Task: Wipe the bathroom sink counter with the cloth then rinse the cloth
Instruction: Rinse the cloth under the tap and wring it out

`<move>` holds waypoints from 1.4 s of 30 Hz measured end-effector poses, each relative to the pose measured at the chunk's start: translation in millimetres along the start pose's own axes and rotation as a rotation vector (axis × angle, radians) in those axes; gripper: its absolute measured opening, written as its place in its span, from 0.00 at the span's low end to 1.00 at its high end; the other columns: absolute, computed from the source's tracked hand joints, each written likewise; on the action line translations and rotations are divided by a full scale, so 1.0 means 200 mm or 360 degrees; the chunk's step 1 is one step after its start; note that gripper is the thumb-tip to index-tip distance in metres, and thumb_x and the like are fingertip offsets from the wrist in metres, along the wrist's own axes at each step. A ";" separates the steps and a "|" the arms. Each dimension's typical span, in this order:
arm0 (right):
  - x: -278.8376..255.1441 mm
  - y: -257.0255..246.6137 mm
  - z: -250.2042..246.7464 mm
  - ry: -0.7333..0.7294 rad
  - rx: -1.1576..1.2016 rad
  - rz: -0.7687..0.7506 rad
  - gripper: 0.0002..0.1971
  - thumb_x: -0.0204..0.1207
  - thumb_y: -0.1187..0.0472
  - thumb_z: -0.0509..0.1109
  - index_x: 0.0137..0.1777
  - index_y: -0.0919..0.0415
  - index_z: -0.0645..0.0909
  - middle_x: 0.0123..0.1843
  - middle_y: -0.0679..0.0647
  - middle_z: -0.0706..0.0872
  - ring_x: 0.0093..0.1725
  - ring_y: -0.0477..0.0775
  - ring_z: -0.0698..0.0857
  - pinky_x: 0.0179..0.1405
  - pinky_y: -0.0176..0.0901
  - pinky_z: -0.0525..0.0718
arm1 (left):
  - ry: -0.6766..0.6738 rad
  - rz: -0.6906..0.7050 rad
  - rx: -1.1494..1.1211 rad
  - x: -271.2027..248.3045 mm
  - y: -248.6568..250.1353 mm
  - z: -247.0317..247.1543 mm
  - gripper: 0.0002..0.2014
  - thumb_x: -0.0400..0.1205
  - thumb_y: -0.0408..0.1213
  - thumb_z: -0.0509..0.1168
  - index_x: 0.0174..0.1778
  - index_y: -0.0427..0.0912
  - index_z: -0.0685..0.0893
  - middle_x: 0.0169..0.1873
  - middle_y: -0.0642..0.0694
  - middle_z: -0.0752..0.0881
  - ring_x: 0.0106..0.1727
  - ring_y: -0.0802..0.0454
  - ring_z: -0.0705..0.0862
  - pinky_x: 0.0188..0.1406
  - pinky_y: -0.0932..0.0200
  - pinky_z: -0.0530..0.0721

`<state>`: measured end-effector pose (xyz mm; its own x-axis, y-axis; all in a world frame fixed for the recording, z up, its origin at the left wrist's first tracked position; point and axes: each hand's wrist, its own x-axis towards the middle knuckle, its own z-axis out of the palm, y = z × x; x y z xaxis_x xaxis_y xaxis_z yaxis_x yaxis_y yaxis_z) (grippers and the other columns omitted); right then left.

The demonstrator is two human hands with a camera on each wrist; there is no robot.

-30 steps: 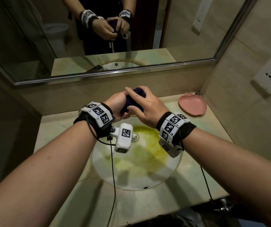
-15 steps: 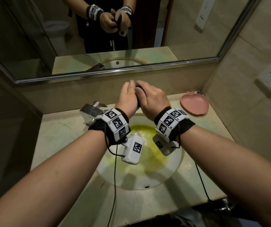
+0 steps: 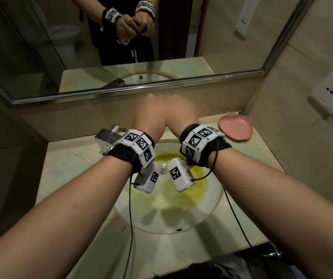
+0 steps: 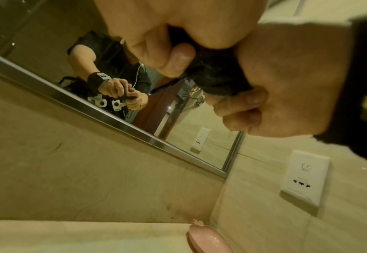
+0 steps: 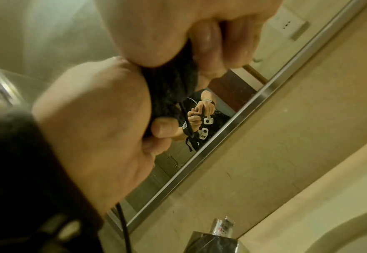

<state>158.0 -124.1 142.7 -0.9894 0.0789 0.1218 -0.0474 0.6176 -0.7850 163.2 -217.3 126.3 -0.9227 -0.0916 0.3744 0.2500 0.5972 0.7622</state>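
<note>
Above the back rim of the white sink (image 3: 212, 208), my left hand (image 3: 149, 111) and right hand (image 3: 181, 111) are pressed together, blurred, backs toward me. Between them is a dark cloth, hidden in the head view. The left wrist view shows the cloth (image 4: 217, 73) bunched into a wet twisted wad, with my left hand (image 4: 156, 48) curled round one end and my right hand (image 4: 286, 77) round the other. In the right wrist view the cloth (image 5: 171, 92) runs from my right hand (image 5: 178, 25) down into my left hand (image 5: 91, 119). The counter (image 3: 67, 174) surrounds the basin.
A chrome faucet (image 3: 109, 137) stands left of the basin, under my left wrist. A pink apple-shaped dish (image 3: 236, 129) sits at the counter's back right corner. The mirror (image 3: 161, 47) hangs just beyond my hands. A wall socket (image 3: 330, 97) is on the right wall. Yellow-green staining marks the basin.
Both hands have risen and moved toward the mirror, closing tighter together. The cloth showed between them a second ago and is now covered in the head view.
</note>
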 end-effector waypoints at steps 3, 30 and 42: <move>0.02 0.00 0.02 -0.0017 0.0051 0.0119 0.16 0.84 0.54 0.55 0.35 0.57 0.74 0.46 0.67 0.86 0.44 0.63 0.79 0.44 0.47 0.74 | -0.0025 0.0050 0.0077 0.01 -0.03 0.00 0.15 0.87 0.43 0.51 0.37 0.41 0.68 0.25 0.54 0.70 0.28 0.48 0.69 0.31 0.57 0.61; -0.04 0.08 0.05 0.0047 0.0210 -0.0169 0.08 0.82 0.59 0.62 0.55 0.61 0.78 0.54 0.59 0.81 0.50 0.51 0.77 0.50 0.37 0.71 | -0.0637 -0.1153 -0.0942 0.10 0.05 -0.06 0.18 0.88 0.54 0.46 0.58 0.45 0.73 0.45 0.42 0.81 0.37 0.49 0.83 0.30 0.57 0.84; -0.08 0.07 0.05 -0.0010 0.0001 -0.0198 0.16 0.86 0.52 0.51 0.45 0.57 0.76 0.37 0.58 0.83 0.36 0.61 0.78 0.36 0.43 0.67 | -0.0110 -0.0018 -0.0029 -0.03 0.00 -0.03 0.07 0.87 0.38 0.52 0.46 0.41 0.71 0.38 0.44 0.80 0.41 0.42 0.79 0.39 0.52 0.73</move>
<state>172.2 -124.2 124.0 -0.9767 -0.0034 0.2145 -0.1701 0.6216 -0.7646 170.4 -221.4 125.9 -0.9436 -0.0425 0.3284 0.2438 0.5819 0.7758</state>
